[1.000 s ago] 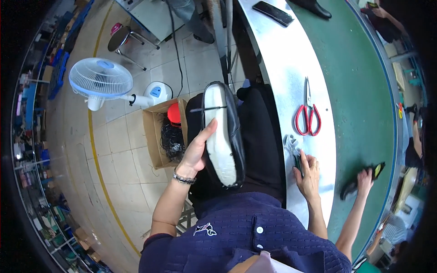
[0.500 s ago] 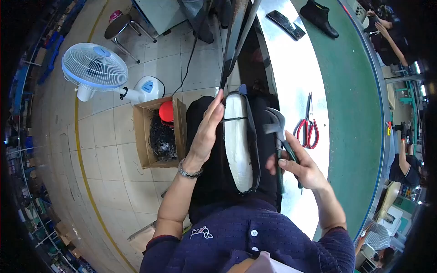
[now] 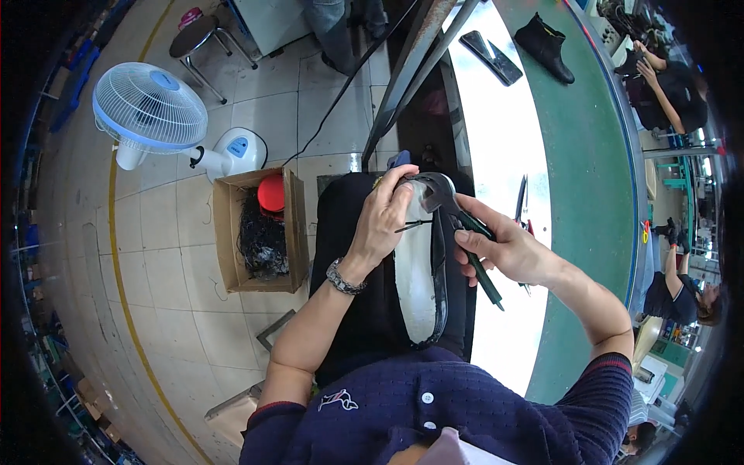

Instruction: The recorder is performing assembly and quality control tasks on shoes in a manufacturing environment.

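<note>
Left of the lap-held shoe [image 3: 418, 267]: one fan [image 3: 149, 108], one cardboard box [image 3: 260, 230]. Right of it: one white table [image 3: 496, 139] carrying one pair of scissors [image 3: 523, 205]. Left hand [image 3: 384, 217] clasping the shoe's toe end. Right hand [image 3: 508, 249] clenched on pincers [image 3: 457, 221] biting that toe.

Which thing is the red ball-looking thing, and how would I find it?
Start at the white fan on the tiled floor, then look just right of it and lower to the open cardboard box. The red round thing sits in the box's top corner, above a tangle of black scraps; it is the only bright red item there.
</note>
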`<action>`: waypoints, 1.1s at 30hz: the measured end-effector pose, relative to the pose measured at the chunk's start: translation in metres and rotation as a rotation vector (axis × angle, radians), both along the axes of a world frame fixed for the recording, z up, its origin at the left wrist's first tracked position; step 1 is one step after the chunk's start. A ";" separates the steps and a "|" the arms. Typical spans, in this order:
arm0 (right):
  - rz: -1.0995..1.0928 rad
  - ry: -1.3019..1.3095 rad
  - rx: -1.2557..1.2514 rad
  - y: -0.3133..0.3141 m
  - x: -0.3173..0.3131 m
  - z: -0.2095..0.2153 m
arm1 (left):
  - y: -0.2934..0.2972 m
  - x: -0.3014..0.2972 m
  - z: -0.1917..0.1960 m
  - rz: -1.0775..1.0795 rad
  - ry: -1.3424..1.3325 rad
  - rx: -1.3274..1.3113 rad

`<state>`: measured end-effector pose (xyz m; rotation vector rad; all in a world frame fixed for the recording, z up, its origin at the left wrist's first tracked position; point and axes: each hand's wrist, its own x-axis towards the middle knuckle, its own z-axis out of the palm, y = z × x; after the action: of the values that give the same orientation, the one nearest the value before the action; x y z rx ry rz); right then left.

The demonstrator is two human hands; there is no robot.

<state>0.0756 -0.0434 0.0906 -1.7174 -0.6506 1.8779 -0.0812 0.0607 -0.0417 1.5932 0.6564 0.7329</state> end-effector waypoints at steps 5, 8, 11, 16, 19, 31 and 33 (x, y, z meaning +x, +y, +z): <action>0.102 -0.153 0.207 -0.021 -0.003 -0.023 | -0.005 0.002 0.004 0.010 0.023 -0.133; 0.154 -0.270 0.268 -0.029 -0.007 -0.029 | -0.010 0.002 0.002 0.037 0.011 -0.093; 0.176 -0.363 0.314 -0.034 -0.011 -0.034 | -0.013 0.003 -0.001 0.061 -0.017 -0.102; 0.186 -0.408 0.363 -0.038 -0.012 -0.038 | -0.014 0.003 0.003 0.074 -0.023 -0.127; 0.166 -0.395 0.380 -0.037 -0.009 -0.035 | -0.010 -0.001 -0.002 0.043 -0.078 -0.148; 0.604 -0.714 0.170 -0.017 0.003 0.006 | -0.007 0.000 0.002 -0.051 -0.146 -0.586; 0.511 -0.572 0.240 -0.017 0.012 0.006 | -0.006 0.000 0.000 -0.105 -0.067 -0.567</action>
<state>0.0880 -0.0602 0.0962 -2.0619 -1.5923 1.4922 -0.0817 0.0550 -0.0419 1.0675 0.6551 0.4640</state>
